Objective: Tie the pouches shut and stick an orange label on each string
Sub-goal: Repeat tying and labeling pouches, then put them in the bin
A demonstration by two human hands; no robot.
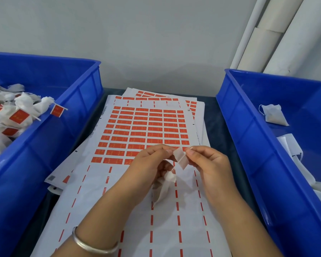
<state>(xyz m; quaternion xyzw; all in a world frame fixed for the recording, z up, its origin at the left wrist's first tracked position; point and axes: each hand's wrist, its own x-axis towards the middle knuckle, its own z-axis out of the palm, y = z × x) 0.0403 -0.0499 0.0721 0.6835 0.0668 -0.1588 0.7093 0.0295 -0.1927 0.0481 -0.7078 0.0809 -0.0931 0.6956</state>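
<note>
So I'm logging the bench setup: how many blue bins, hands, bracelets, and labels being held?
Blue bins: 2 (left, right)
Hands: 2 (left, right)
Bracelets: 1
Held labels: 1
Total: 6

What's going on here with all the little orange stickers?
A person is tagging small white pouches. Both hands pinch a peeled label, its pale back facing up, over the label sheet; the left hand also holds a pouch hanging below, opposite the right hand. The left bin holds labelled pouches; the right bin holds unlabelled ones.
</note>
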